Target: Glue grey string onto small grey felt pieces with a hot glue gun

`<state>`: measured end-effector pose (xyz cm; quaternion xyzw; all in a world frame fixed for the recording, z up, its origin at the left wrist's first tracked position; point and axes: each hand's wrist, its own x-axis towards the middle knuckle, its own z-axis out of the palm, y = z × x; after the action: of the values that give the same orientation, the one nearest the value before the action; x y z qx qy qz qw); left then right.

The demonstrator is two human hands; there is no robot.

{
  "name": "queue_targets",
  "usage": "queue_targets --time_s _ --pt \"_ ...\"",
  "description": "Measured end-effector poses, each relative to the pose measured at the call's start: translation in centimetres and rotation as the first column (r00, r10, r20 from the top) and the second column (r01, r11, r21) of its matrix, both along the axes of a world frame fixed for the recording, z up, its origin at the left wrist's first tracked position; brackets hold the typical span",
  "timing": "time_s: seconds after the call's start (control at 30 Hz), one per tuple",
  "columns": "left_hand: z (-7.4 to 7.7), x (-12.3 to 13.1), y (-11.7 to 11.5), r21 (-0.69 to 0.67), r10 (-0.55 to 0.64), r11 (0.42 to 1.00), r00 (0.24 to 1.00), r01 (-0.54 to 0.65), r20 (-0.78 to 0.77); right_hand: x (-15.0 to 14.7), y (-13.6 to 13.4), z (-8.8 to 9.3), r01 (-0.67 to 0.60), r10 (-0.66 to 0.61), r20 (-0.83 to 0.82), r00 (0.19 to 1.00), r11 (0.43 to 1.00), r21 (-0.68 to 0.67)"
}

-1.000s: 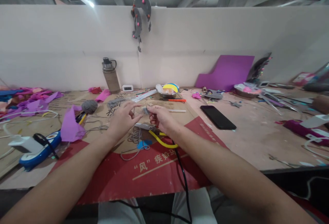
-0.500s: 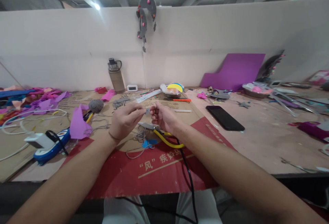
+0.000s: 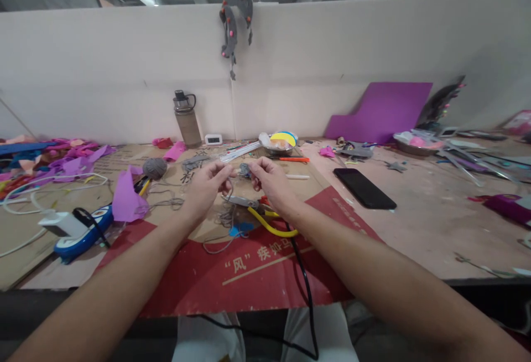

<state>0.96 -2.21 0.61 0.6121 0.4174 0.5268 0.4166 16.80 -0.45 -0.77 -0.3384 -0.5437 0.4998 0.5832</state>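
Observation:
Over the cardboard sheet, my right hand (image 3: 271, 182) pinches a small grey piece (image 3: 244, 170), perhaps felt, at its fingertips. My left hand (image 3: 209, 185) is just across from it, fingers closed on a thin strand of grey yarn (image 3: 232, 186). Beneath the hands lie scissors or pliers with yellow handles (image 3: 271, 226), their metal end partly under the right hand. A loose tangle of grey yarn (image 3: 226, 217) and a blue scrap (image 3: 241, 229) rest beside them. Something with red handles shows partly by the right palm.
A black phone (image 3: 365, 189) lies to the right. On the left are a blue power strip (image 3: 85, 234), purple felt (image 3: 129, 198) and a grey yarn ball (image 3: 155, 168). A bottle (image 3: 187, 121) and a bowl (image 3: 279, 150) stand at the back. A black cord (image 3: 305, 279) hangs over the front edge.
My hands have moved slightly apart. The grey piece, between both hands' fingertips before, now sits at the right fingertips, and the strand shows by the left hand.

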Motion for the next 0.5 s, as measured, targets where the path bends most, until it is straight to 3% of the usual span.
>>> queue_targets --time_s 0.07,0.13,0.37,0.5 --pt "-0.11 0.16 0.01 -0.117 -0.126 0.985 0.992 0.129 0.033 0.11 0.07 -0.09 0.035 -0.036 0.031 0.999 0.998 0.051" --pt "-0.25 0.29 -0.03 -0.153 -0.168 0.973 0.985 0.171 0.031 0.09 -0.05 -0.16 0.046 -0.053 0.065 0.996 0.994 0.095" --pt "-0.42 0.29 0.16 -0.112 -0.09 0.989 0.995 0.093 0.038 -0.19 -0.36 -0.3 -0.015 0.0 0.148 0.989 0.995 0.1" --pt "-0.4 0.03 0.37 -0.148 -0.084 0.985 0.994 0.092 0.064 0.17 0.05 -0.25 0.044 -0.058 0.164 0.985 0.995 0.09"
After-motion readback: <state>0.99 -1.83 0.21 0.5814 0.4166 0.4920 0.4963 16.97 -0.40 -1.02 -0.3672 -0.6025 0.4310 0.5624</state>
